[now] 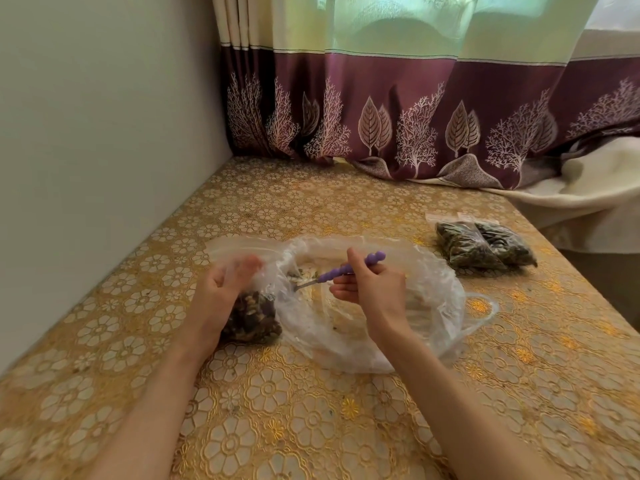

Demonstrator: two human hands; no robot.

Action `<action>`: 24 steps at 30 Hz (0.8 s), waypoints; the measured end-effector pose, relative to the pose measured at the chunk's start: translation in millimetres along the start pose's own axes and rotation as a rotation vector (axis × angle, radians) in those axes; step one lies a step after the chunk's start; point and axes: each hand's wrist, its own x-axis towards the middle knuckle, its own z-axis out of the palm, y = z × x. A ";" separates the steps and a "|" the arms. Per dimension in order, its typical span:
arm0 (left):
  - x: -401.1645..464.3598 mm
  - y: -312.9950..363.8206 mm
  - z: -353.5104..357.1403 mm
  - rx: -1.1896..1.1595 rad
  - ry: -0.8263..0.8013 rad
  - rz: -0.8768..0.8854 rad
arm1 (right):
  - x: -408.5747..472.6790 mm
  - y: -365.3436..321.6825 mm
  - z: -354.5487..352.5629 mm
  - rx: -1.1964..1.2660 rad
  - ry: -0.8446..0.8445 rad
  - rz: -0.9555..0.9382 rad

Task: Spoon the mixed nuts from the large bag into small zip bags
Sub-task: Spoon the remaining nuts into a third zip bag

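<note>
Spoon (341, 271) in right hand (372, 289) slants, bowl down-left, handle up-right.

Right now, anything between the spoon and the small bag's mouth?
Nothing visible. The spoon, gripped by the right hand, sits inside the large bag; the left hand holds the small bag beside it, its mouth blurred.

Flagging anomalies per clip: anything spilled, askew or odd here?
Nothing stands out. No nuts lie loose on the gold floral tablecloth; two filled small zip bags lie together at the right.
</note>
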 end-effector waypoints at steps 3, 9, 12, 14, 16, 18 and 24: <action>-0.6 2.1 -0.2 -0.006 -0.034 0.012 | 2.0 1.0 2.9 0.082 0.002 0.095; -2.7 5.6 1.2 -0.015 -0.051 0.040 | 1.4 -2.8 -3.5 0.244 -0.037 0.262; -4.3 6.6 0.7 -0.031 -0.050 0.033 | 0.9 -5.0 -9.1 0.269 -0.052 0.317; -4.7 7.1 0.4 -0.027 -0.046 0.040 | 1.2 -6.0 -12.5 0.274 -0.047 0.328; -5.2 8.4 0.7 -0.023 -0.046 0.043 | 1.0 -6.9 -15.5 0.261 -0.029 0.324; -6.2 9.2 0.6 -0.028 -0.050 0.037 | 0.0 -7.5 -18.5 0.234 -0.017 0.313; -7.2 6.9 -1.4 -0.008 -0.045 0.054 | -4.6 -13.9 -31.4 0.182 0.034 0.278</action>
